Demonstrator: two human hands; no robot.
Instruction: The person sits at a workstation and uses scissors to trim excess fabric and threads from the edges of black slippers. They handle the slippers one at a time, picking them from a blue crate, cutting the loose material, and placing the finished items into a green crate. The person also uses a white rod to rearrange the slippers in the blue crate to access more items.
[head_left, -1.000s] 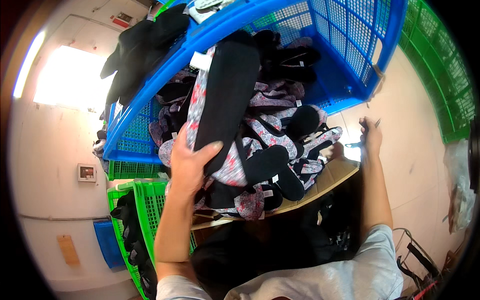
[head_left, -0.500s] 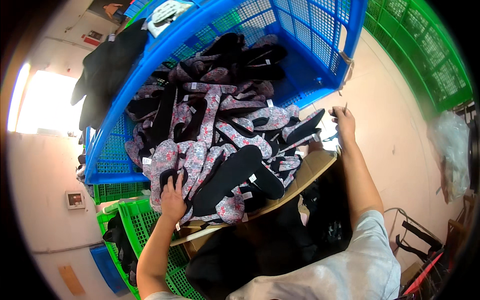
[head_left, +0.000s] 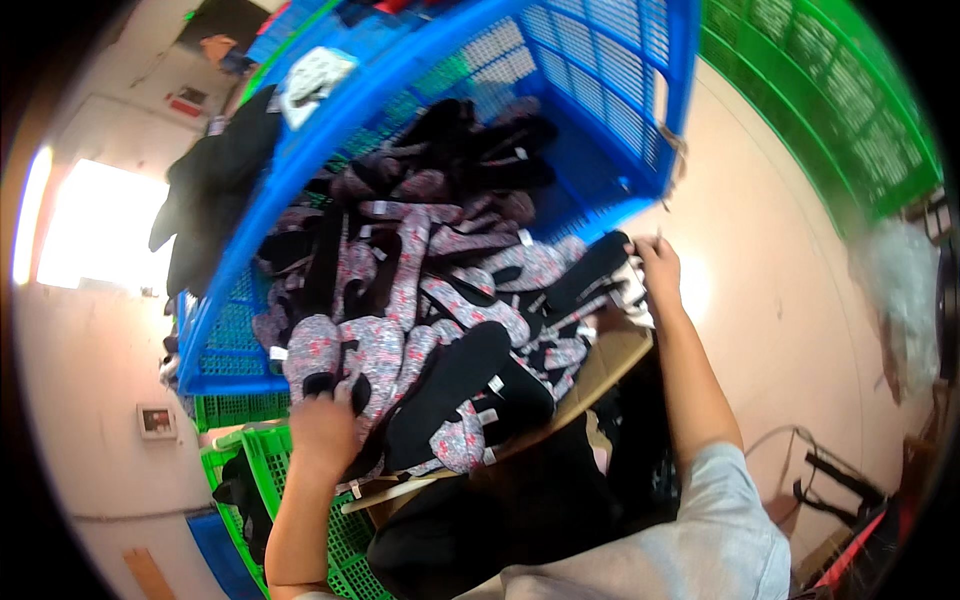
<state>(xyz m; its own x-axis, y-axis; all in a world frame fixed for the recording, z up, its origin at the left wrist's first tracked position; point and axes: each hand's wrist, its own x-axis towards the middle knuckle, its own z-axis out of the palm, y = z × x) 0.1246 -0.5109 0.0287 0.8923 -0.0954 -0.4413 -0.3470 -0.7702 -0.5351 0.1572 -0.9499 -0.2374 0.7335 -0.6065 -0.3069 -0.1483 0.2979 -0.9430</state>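
1. Head view, hands: the left hand (head_left: 322, 432) lies flat, fingers spread, on the flowered slippers (head_left: 420, 330) at seven o'clock of the pile; it grips nothing. The right hand (head_left: 655, 262) at three o'clock pinches a black slipper (head_left: 590, 275) at the pile's edge.
2. Step, as judged: sorting the heap. The next move calls for lifting one slipper free without dragging its neighbours.
3. Surface: the pile spills from a tilted blue crate (head_left: 610, 90) onto a brown board (head_left: 600, 365).
4. Room: green crates (head_left: 840, 110) at two o'clock and a pale floor (head_left: 780, 300).
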